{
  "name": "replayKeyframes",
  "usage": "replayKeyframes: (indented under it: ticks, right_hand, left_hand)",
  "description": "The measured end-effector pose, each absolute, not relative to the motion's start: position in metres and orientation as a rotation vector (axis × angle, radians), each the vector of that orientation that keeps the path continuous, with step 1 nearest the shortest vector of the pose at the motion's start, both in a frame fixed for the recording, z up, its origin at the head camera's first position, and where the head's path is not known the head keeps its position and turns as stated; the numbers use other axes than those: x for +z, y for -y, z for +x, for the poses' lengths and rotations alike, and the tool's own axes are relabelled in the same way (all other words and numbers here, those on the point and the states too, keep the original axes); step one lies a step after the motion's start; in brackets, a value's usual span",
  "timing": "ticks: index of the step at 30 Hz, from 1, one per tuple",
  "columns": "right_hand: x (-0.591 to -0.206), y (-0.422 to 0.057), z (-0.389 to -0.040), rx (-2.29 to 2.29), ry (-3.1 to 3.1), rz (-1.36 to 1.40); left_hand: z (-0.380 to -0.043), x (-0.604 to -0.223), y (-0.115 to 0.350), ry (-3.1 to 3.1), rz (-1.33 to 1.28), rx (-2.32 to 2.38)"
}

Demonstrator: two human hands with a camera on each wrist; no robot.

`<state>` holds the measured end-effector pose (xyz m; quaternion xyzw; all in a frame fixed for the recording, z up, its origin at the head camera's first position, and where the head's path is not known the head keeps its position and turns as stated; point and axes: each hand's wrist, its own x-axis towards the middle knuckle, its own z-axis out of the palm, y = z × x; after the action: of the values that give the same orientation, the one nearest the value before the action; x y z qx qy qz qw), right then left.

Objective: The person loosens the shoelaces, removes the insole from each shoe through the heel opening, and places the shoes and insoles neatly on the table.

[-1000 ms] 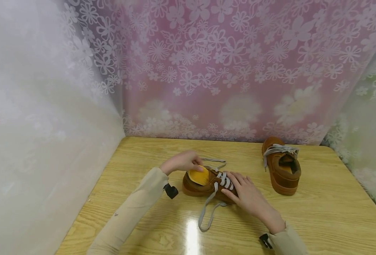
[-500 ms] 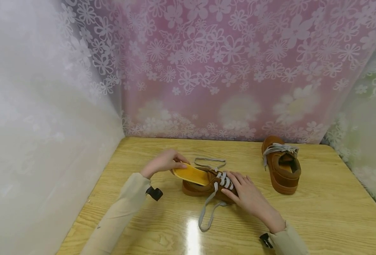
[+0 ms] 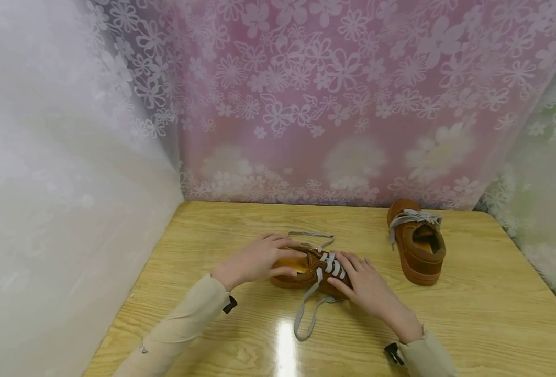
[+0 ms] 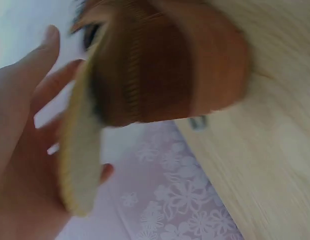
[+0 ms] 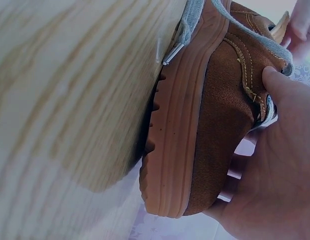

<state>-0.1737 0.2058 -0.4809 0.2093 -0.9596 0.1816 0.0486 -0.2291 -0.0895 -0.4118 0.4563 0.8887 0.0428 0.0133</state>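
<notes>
A brown suede shoe [image 3: 312, 260] with grey laces lies on the wooden table [image 3: 471, 314]. My left hand [image 3: 254, 259] is at its heel and holds a yellow insole [image 3: 291, 261] between thumb and fingers, the insole mostly down inside the shoe opening. In the left wrist view the insole [image 4: 77, 160] lies against my palm [image 4: 20, 165], next to the shoe heel [image 4: 170, 65]. My right hand [image 3: 365, 285] grips the front of the shoe over the laces. In the right wrist view its thumb presses the suede side [image 5: 220, 115] above the ribbed sole.
The second brown shoe [image 3: 417, 246] stands apart at the back right of the table. A loose grey lace end [image 3: 306, 314] trails toward the near edge. A pink flowered curtain [image 3: 330, 104] closes off the back, with white drapes at both sides.
My left hand drew the insole back out toward the left, then pushed it down into the shoe and closed in over the heel. The right hand stayed on the shoe's front.
</notes>
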Motion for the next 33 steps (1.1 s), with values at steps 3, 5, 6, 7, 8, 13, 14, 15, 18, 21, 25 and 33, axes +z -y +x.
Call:
replayKeyframes:
  ticks: [3,5,6,7,8,13,14,15,18,21,25,33]
  right_hand:
    - [-0.481,-0.208,-0.174,0.563,2.930,0.634]
    - [-0.481,-0.208,-0.174,0.563,2.935,0.634]
    - [-0.481,-0.208,-0.174,0.565,2.936,0.632]
    - [-0.481,-0.208,-0.174,0.563,2.938,0.631]
    - [-0.481,-0.208,-0.174,0.561,2.938,0.631]
    - [-0.482,-0.209,-0.175,0.555,2.937,0.634]
    - [-0.482,-0.209,-0.175,0.555,2.937,0.635]
    - [-0.482,-0.209,-0.175,0.558,2.939,0.634]
    - [-0.483,-0.209,-0.175,0.568,2.940,0.632]
    - [-0.483,-0.209,-0.174,0.572,2.940,0.627]
    - [-0.481,-0.207,-0.174,0.585,2.941,0.630]
    - [-0.479,-0.206,-0.173,0.590,2.948,0.633]
  left_hand:
    - [-0.224,-0.425,0.088,-2.836,1.524,-0.092]
    - [-0.222,-0.433,0.090,-2.891,1.575,-0.181]
    - [-0.222,-0.436,0.091,-2.915,1.599,-0.205]
    - [-0.222,-0.438,0.092,-2.938,1.618,-0.214]
    - [-0.221,-0.440,0.092,-2.956,1.633,-0.224]
    - [-0.220,-0.443,0.094,-2.996,1.632,-0.247]
    - [-0.218,-0.443,0.094,-3.003,1.632,-0.256]
    - [-0.218,-0.443,0.095,-3.013,1.632,-0.260]
    - [-0.215,-0.439,0.099,-3.043,1.630,-0.220]
    - [-0.213,-0.434,0.105,-3.061,1.624,-0.163]
    - [-0.211,-0.428,0.114,-3.084,1.620,-0.136]
    - [-0.213,-0.422,0.107,-3.043,1.611,-0.057]
